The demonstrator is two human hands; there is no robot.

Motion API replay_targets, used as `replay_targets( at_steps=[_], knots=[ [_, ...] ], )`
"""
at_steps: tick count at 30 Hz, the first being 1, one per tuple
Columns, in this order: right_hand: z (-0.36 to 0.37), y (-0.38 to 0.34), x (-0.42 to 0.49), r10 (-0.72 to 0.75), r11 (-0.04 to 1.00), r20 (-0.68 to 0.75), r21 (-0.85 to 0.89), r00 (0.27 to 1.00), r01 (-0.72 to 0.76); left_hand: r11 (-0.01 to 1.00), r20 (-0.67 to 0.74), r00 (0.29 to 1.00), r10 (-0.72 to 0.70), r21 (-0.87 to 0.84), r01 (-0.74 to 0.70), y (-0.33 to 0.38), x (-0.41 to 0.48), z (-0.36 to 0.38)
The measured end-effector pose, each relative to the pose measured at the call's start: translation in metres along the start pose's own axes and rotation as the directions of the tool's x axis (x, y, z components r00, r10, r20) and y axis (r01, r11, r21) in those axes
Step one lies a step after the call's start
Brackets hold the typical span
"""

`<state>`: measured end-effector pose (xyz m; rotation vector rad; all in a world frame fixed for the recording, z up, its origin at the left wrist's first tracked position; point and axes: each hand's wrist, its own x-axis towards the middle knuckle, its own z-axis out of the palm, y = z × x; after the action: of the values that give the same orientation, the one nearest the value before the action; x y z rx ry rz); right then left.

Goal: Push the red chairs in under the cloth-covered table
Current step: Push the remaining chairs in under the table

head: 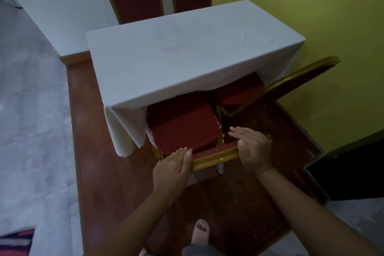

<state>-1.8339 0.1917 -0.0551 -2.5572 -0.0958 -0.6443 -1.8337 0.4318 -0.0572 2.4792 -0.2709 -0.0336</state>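
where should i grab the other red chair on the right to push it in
Grip the gold top rail of its backrest with both hands, coming from the side away from the table. The backrest faces outward and its seat already sits partly under the cloth.

A yellow wall fills the upper right. A striped rug peeks in at the lower left, on the grey floor.

red chairs: 4 | cloth-covered table: 1 | hands: 2

Both hands and forearms are bare, no sleeves, one bare foot below.
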Motion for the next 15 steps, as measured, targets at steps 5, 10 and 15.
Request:
replay_targets(
  at_steps=[5,10,15],
  knots=[
    [0.000,0.016,0.015,-0.020,1.000,0.011,0.014,1.000,0.020,0.999,0.008,1.000,0.020,0.045,-0.020,0.011,0.013,0.006],
    [0.002,0.018,0.029,-0.032,0.999,0.022,0.014,0.999,0.032,0.999,0.029,0.999,0.028,0.036,-0.029,0.002,0.033,0.010],
    [0.012,0.021,0.047,-0.027,1.000,0.009,0.011,1.000,0.027,0.999,-0.020,1.000,0.009,0.041,-0.008,-0.003,0.053,0.010]
  ],
)
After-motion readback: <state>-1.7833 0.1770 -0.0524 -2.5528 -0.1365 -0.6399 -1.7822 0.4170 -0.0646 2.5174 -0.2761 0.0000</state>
